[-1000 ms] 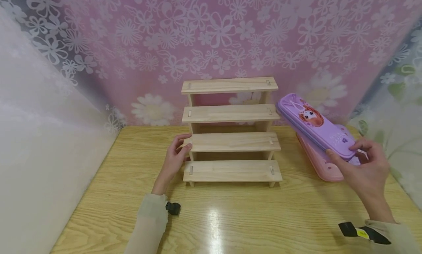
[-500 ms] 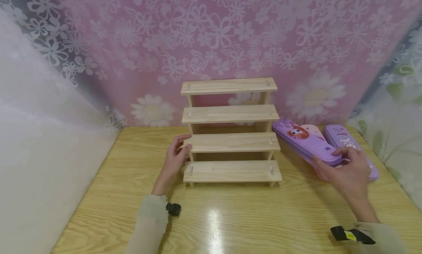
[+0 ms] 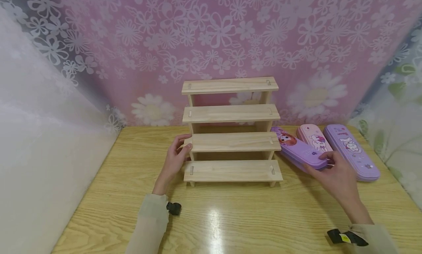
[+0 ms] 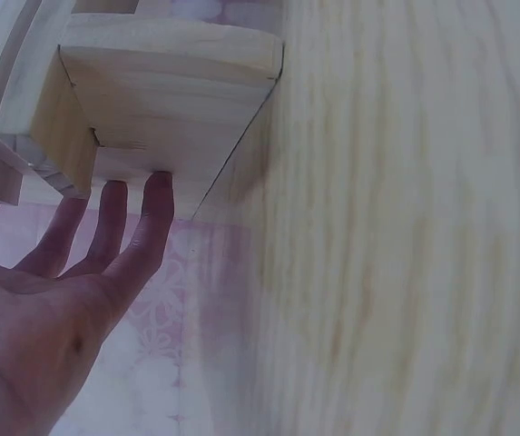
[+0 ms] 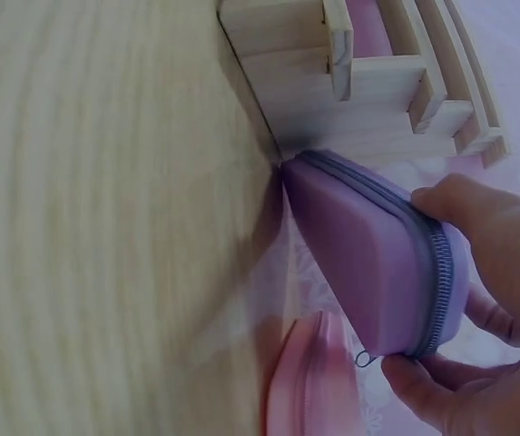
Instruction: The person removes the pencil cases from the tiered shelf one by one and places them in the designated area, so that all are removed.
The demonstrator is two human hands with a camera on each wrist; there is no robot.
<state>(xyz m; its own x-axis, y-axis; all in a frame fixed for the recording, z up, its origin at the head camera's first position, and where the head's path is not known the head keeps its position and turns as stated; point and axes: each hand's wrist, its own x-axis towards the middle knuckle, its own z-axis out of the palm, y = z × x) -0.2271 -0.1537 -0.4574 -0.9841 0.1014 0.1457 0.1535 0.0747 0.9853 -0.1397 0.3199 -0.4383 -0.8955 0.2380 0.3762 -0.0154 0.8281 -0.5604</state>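
Note:
In the head view my left hand point(image 3: 176, 159) holds the left end of a stepped wooden display stand point(image 3: 234, 142), thumb on the second step from the bottom. Several fingertips touch its side panel in the left wrist view. My right hand point(image 3: 336, 175) grips the near end of a purple zippered pencil case point(image 3: 304, 151), which has a red-haired girl printed on its lid. Thumb and fingers span the case's sides in the right wrist view, where its far end sits low, close to the stand. The stand covers part of that end in the head view.
A pink pencil case point(image 3: 313, 137) and another purple pencil case point(image 3: 354, 151) lie on the wood-grain table point(image 3: 250, 217) to the right. Behind the stand rises a pink flowered backdrop point(image 3: 211, 38). Pale side walls point(image 3: 49, 137) border the table.
My right hand has brought the purple pencil case down and leftward, beside the stand. The pink case and other purple case are now uncovered. My left hand stays in place.

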